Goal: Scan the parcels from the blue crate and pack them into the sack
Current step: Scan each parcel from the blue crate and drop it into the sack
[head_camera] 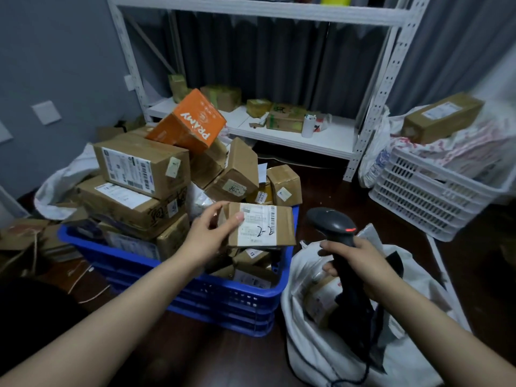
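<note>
Mid-scan, to judge by the pose. Pinched in the left hand (208, 236), thumb on the labelled face and fingers curled behind: a small flat brown cardboard parcel (261, 226), raised just above the near right corner of the blue slatted plastic crate (120, 252), white barcode label (257, 223) turned up. Gripped in the right hand (354, 258), fingers wrapped round the handle: a black pistol-shaped barcode scanner (332, 222), head just right of the parcel, red light glowing, hovering over the open mouth of the white woven sack (315, 356) standing close against the crate's right side. In the sack: at least one brown box. Heaped high in the crate: many more cartons, not yet scanned. Next, probably: aim the scanner head at the barcode strip, keep the label flat and steady, then lower the parcel into the sack.
</note>
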